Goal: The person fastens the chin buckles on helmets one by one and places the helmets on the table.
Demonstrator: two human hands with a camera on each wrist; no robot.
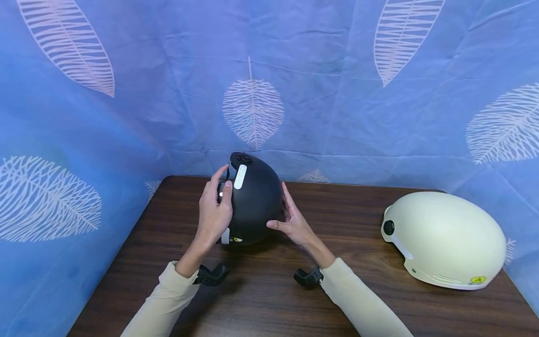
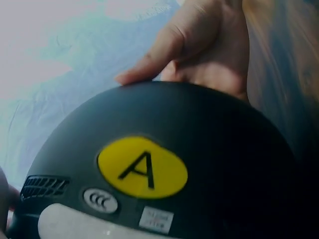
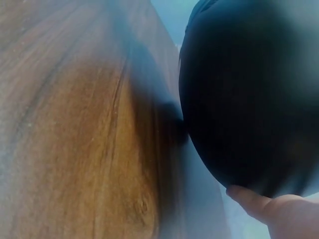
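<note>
A matte black helmet (image 1: 257, 201) is tipped on its side above the table, its opening toward the left. At its rim, beside a white strip and a round black vent, my left hand (image 1: 215, 210) grips the edge with the thumb on the near side. Against the rounded crown on the right, my right hand (image 1: 294, 227) rests with extended fingers and thumb. A yellow "A" sticker (image 2: 143, 168) and smaller labels show on the shell in the left wrist view. Most of the helmet's inside is hidden.
A pale cream helmet (image 1: 446, 238) stands on the right of the dark wooden table (image 1: 269, 309). Behind the table's far edge hangs a blue cloth (image 1: 311, 103) with white leaf prints. Each wrist wears a black camera band (image 1: 309, 277).
</note>
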